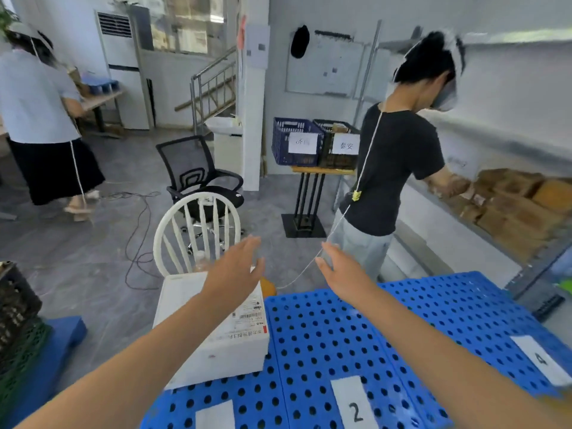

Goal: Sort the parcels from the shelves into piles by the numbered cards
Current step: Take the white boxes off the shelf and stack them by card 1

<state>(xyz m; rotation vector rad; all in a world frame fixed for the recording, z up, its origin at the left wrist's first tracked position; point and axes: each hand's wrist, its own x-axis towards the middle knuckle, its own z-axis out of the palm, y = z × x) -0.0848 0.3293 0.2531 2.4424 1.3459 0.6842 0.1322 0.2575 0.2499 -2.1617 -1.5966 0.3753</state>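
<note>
A white parcel box (192, 332) with a shipping label lies on the left end of the blue perforated pallet (325, 329). White cards lie on the pallet: one marked 2 (354, 404), one marked 4 (540, 360), and one cut off at the bottom edge (215, 414). My left hand (236, 269) hovers above the box's far edge, fingers apart, holding nothing. My right hand (340, 270) is stretched forward over the pallet's far edge, also empty with fingers spread. Brown cardboard parcels (510, 202) are stacked on the grey shelf (483, 230) at the right.
A person in a black shirt (396, 162) stands at the shelf, reaching among the parcels. A white wooden chair (198, 230) and a black office chair (195, 171) stand beyond the box. Labelled crates (315, 142) sit on a stand. Another person (40, 119) stands far left; cables cross the floor.
</note>
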